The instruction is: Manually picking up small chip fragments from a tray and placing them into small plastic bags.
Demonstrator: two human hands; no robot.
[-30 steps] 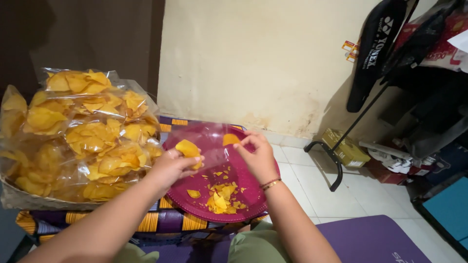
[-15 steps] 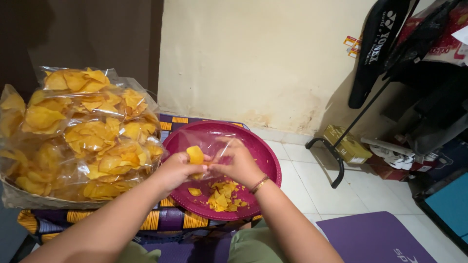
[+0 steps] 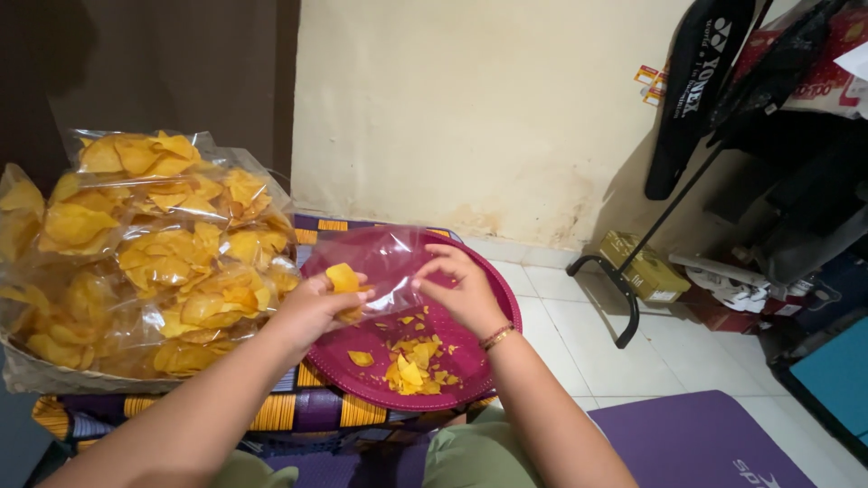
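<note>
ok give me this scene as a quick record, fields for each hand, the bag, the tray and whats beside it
left hand: pinches a yellow chip at the bag's edge
right hand: holds the clear plastic bag open
tray: round, magenta, with loose chips and crumbs
tray rests on: striped cloth
left of tray: stacked sealed chip bags
wrist: bangle on the right
</note>
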